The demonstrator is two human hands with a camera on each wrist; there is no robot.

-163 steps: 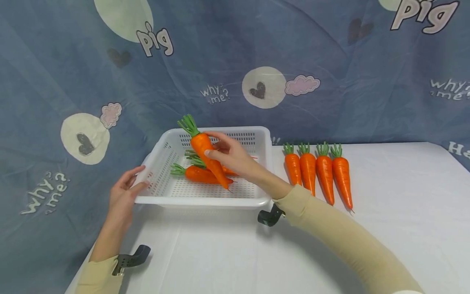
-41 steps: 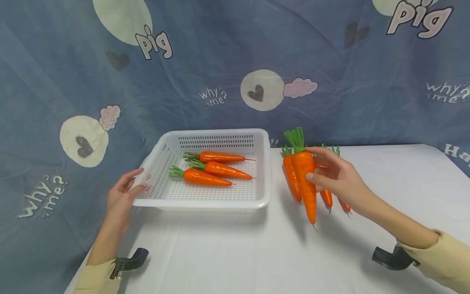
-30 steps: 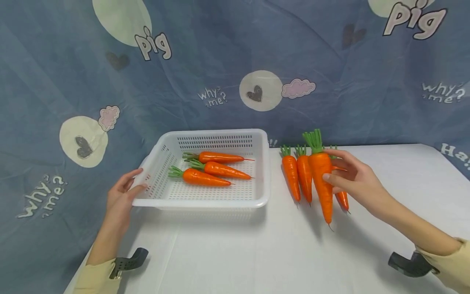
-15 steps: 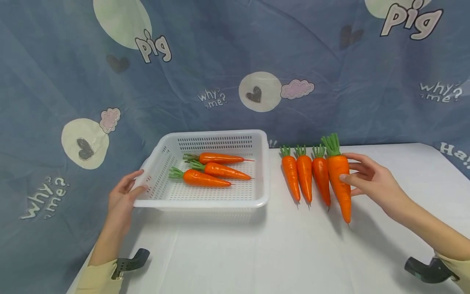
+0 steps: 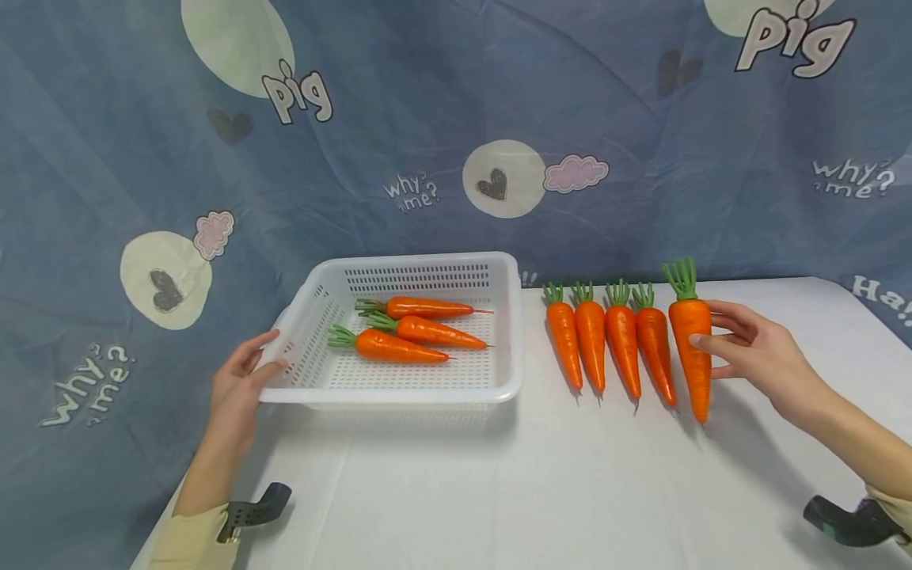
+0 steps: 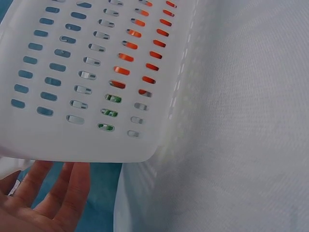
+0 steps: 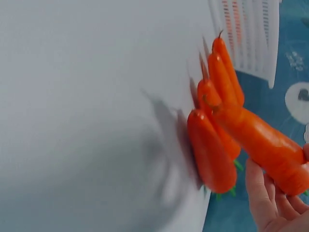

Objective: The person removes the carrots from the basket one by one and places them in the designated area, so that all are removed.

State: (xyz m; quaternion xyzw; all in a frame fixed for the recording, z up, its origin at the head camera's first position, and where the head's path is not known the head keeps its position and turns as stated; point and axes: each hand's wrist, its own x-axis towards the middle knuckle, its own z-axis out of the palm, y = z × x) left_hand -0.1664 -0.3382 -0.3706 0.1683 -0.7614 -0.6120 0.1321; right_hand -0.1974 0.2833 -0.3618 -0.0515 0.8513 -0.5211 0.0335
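My left hand [image 5: 238, 388] grips the left end of a white slotted plastic basket [image 5: 399, 396]; in the left wrist view its fingers [image 6: 75, 193] show below the basket's end wall. Three orange carrots [image 5: 409, 346] with green tops lie inside, roughly crosswise. At the right, my right hand [image 5: 762, 356] pinches another carrot [image 5: 693, 356] between thumb and fingers, green top pointing away, tip toward me. This carrot appears slightly above the table, just right of a row of several carrots [image 5: 621, 340] lying side by side. The right wrist view shows the held carrot [image 7: 263, 142] partly covering that row.
A white cloth covers the table [image 5: 442, 483]. Behind it hangs a blue curtain [image 5: 399, 95] with printed words and shapes. Dark straps [image 5: 260, 507] sit on both wrists. The basket's right wall stands close to the leftmost carrot of the row.
The right hand has lifted a carrot out of the basket and carried it right, past the row, to its right end. The left hand has stayed on the basket.
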